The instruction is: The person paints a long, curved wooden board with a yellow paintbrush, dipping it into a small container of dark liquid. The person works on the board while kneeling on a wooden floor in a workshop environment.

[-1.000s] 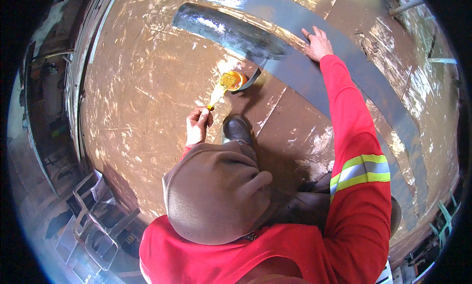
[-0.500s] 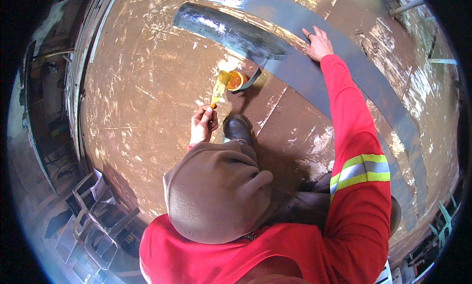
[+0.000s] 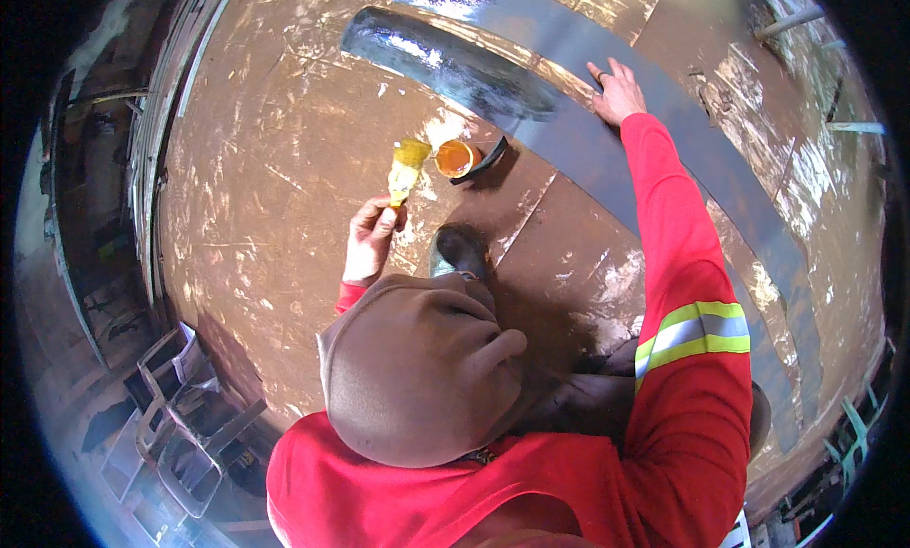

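My left hand (image 3: 371, 231) grips a paintbrush (image 3: 403, 173) by its handle, bristles pointing away from me. The ferrule and bristles are smeared yellow. Just right of the bristles, apart from them, a small round container (image 3: 455, 158) holds orange-brown liquid. A dark curved strip (image 3: 489, 161) lies against that container's right side. My right hand (image 3: 621, 95) rests with fingers apart on the long grey sheet strips, near the gap between them. The nearer strip (image 3: 578, 155) has a wet, shiny dark coat over its far left end; the farther strip (image 3: 592, 41) is glossy at its left end too.
A brown, scuffed board surface (image 3: 275, 169) lies under everything. My dark boot (image 3: 459, 250) stands close to the container. Chair-like frames (image 3: 190, 453) are at the lower left. A pale pole (image 3: 789, 23) sticks in at the upper right.
My left hand has moved the paintbrush left, away from the container's rim. My right hand stays at nearly the same spot on the strips.
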### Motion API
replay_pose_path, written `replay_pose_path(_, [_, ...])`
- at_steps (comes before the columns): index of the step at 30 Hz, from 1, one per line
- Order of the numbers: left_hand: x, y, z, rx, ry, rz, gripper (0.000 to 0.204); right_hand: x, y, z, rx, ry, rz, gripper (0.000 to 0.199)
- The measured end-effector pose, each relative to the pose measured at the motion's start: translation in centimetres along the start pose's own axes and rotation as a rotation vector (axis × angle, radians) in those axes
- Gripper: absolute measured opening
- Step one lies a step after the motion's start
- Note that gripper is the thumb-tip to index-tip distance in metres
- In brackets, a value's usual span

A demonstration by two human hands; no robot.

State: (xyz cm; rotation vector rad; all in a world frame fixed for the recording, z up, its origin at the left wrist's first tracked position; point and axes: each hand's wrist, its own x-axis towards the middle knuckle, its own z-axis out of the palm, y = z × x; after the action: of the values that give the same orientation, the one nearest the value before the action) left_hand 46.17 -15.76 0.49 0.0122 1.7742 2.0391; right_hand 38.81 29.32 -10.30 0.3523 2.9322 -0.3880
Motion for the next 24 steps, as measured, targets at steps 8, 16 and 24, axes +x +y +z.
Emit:
replay_pose_path(8, [-0.8,6.2,0.1,0.034,-0.065,0.225,0.024,0.2,0.6,0.4,-0.024,0.005,-0.017,0.06])
replay_pose_path(16, [-0.3,1.8,-0.4,0.156,0.074,0.027,0.023,0.4,0.2,-1.1,-0.049,-0.053,-0.038,0.064])
replay_pose_path(24, [22.3,9.9,6.5,0.988,-0.122,0.146,0.022,1.8,-0.2,-3.5,-0.084,-0.243,0.003,0.06])
